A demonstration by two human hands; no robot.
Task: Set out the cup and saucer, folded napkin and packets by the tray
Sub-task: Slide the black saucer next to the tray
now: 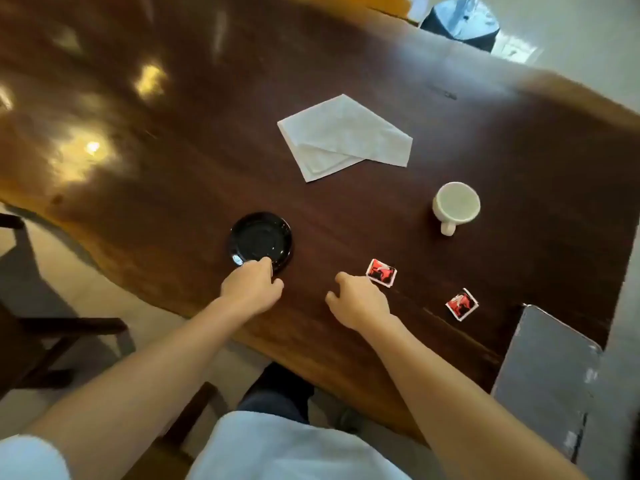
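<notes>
- While only the head view is supplied, it shows the left hand with its fingers closed on the near rim of the black saucer, which lies flat on the desk.
- Right hand hovers half-curled beside the nearer packet, holding nothing; contact cannot be confirmed.
- Second packet lies near the grey tray; the white cup stands upright, apart from the saucer; the folded napkin lies beyond.
- Risk: a rim-only pinch could tip or drop the saucer; the polished desk may let it skid.
- Risk: the flat packet may slide away from the fingers instead of lifting.
- Clearance: the saucer sits near the desk's front edge; open room lies between saucer, cup and napkin.
</notes>
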